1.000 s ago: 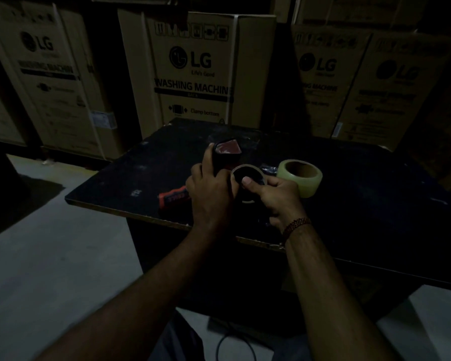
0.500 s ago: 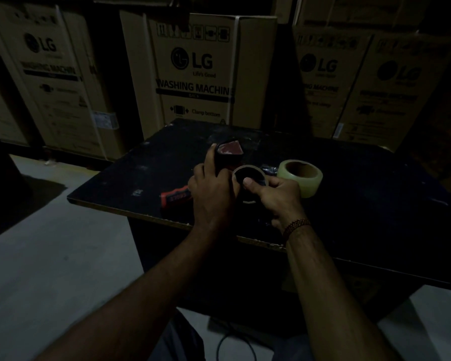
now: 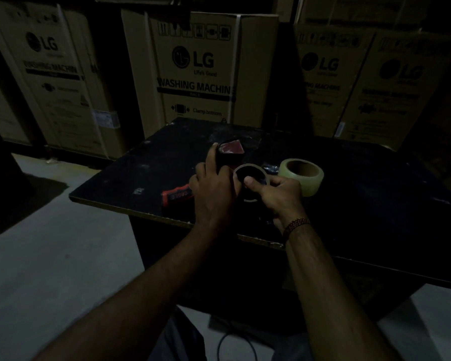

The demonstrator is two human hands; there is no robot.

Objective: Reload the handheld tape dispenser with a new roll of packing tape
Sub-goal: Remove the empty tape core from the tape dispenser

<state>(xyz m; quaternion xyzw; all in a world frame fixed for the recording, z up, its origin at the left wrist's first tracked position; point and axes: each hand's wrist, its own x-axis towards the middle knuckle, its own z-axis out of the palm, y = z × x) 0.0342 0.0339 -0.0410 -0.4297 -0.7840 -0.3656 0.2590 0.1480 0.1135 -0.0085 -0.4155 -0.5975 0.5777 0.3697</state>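
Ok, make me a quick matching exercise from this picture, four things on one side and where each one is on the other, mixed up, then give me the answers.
Things:
1. tape dispenser
2. new tape roll
3. empty cardboard core
4. red and black object

Places:
A. lying on the table to the left of the left hand
B. pinched at its rim by the right hand
C. standing free on the table, right of both hands
D. gripped by the left hand

Pairs: 1-D, 2-C, 3-B, 4-A
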